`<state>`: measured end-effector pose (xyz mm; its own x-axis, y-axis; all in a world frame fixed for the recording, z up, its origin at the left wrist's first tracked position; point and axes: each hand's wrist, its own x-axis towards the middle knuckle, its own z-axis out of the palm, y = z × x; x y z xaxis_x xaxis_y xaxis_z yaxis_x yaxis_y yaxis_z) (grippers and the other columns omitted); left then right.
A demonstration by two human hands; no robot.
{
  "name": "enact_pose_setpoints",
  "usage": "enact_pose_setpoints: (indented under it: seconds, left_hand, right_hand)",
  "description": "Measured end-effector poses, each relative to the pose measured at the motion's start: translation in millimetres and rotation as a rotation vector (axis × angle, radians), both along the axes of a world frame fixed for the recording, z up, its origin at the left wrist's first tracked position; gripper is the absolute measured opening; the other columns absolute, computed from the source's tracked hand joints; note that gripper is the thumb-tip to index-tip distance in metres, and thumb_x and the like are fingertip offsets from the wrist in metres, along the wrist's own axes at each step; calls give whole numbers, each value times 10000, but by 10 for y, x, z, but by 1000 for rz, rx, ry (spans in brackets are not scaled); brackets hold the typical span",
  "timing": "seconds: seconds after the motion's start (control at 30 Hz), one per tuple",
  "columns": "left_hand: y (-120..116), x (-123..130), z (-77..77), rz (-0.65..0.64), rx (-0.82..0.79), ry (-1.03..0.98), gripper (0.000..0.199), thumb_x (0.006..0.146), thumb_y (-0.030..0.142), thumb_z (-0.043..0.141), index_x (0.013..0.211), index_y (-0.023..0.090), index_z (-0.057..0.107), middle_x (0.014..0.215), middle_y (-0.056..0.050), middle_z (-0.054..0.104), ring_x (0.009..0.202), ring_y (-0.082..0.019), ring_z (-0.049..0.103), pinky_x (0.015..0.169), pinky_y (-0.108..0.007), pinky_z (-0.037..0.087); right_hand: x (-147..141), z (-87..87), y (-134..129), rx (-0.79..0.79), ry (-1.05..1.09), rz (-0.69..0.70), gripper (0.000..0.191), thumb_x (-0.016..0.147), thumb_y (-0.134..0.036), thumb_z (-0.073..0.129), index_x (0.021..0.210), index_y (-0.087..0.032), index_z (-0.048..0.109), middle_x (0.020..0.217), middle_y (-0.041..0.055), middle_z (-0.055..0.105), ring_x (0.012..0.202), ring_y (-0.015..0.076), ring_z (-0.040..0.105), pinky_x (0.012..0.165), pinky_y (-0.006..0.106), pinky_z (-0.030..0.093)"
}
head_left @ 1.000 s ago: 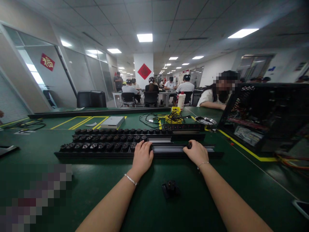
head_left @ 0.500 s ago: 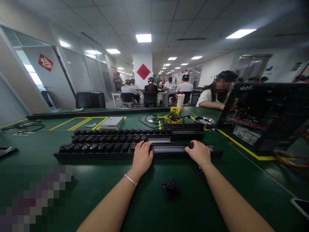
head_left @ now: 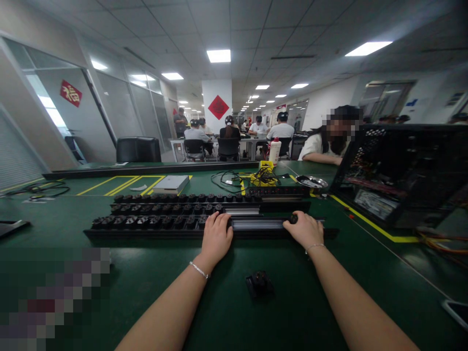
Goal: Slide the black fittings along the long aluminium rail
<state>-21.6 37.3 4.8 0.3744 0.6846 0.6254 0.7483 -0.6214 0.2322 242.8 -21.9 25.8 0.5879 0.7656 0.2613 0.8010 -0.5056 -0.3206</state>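
The nearest black power track rail [head_left: 161,235] lies across in front of me, with round black socket modules [head_left: 142,222] lined up on its left part. My left hand [head_left: 216,235] is curled over the end of that row, its fingers closed around a module that they mostly cover. Farther right on the same rail, my right hand [head_left: 306,229] grips a single round black socket module [head_left: 293,219] between thumb and fingers. Between the hands shows the bare silvery channel [head_left: 258,224]. A loose black socket module [head_left: 259,284] rests on the green table nearer to me.
Two more rails with modules [head_left: 153,209] lie behind. Beyond them are a grey box [head_left: 171,185], a yellow bin with cables [head_left: 266,174] and a metal dish [head_left: 311,182]. An open computer case [head_left: 398,170] stands at right, near a seated person [head_left: 318,148].
My right hand and its module have shifted slightly to the right along the rail. My left hand stays in place, and the view has drifted a little.
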Motion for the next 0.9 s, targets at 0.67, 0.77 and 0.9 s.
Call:
enact_pose_setpoints:
  seconds: [0.67,0.77,0.9]
  left_hand:
    - [-10,-5,23,-9,4,-5,350,822,217,456,1165,200,521,1186,-70,594,1213,-248,411,1051,-488,310]
    - [-11,-3,22,-9,2,-7,346,823,217,456,1161,191,525,1185,-69,595,1214,-252,407,1053,-482,312]
    - [5,-6,-1,-10,10,-6,343,822,213,459,1156,183,530,1181,-72,600,1214,-250,410,1055,-474,319]
  right_hand:
    - [69,-21,-10,7,-14,-31,481,727,-405,444,1141,-182,549,1117,109,589,1128,274,460,967,478,273]
    - [60,9,-23,4,-11,-29,472,734,-387,435,1142,-178,548,1111,111,595,1111,270,479,952,451,293]
    - [71,24,-34,3,-12,-18,463,743,-381,431,1138,-172,550,1111,112,602,1079,264,512,917,414,334]
